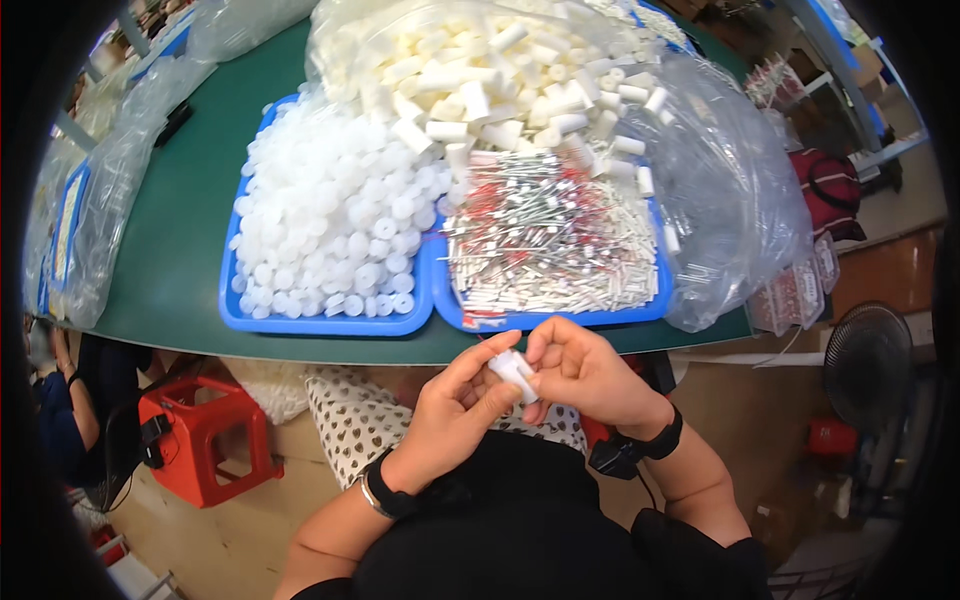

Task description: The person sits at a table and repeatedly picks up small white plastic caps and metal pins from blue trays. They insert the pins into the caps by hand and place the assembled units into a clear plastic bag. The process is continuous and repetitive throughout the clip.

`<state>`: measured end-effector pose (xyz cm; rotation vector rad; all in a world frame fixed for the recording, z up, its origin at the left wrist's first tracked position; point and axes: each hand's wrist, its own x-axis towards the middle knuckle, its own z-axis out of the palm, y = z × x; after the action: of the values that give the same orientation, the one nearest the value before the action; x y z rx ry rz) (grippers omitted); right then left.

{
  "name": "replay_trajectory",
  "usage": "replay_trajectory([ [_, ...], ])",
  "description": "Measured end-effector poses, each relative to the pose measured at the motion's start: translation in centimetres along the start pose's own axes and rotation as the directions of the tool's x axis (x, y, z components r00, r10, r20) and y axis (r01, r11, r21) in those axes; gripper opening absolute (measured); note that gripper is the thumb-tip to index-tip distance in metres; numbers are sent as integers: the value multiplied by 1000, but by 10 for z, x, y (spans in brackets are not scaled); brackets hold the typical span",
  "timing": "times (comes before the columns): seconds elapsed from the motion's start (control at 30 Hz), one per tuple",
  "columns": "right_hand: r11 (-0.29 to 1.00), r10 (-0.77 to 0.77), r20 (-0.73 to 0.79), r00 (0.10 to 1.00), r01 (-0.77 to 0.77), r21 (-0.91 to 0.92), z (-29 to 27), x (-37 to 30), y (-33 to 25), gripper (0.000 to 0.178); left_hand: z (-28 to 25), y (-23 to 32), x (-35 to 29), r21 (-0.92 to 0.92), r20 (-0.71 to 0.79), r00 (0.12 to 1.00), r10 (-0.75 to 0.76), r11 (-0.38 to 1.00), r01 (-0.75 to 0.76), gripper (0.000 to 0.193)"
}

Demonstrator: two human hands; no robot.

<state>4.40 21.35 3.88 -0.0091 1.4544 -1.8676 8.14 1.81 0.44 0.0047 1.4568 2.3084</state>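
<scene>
White cylindrical piece (513, 371), just one, is being pinched between fingers of the left hand (455, 415) and right hand (598, 380), just before the green table (165, 275). Two blue trays (325, 326) are resting on the table, holding uncountable parts (330, 200).

head-worn fisheye view from close above, downward over hands (458, 412) and green table (185, 235)

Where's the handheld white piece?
In the head view, the white piece is just below centre, between the left hand and right hand, on the near side of the right blue tray.
</scene>
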Motion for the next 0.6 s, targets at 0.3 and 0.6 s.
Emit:
replay_trajectory([
  [0.3, 140, -777, -286, 561, -288, -947, -121, -7, -74, 14, 0, -9, 6, -348, 63, 995, -80, 932, 97, 22],
  [0.6, -81, -784, -252, 567, -497, -864, -183, -15, -87, 22, -11, -8, 1, -286, 29, 992, -126, 950, 129, 17],
])
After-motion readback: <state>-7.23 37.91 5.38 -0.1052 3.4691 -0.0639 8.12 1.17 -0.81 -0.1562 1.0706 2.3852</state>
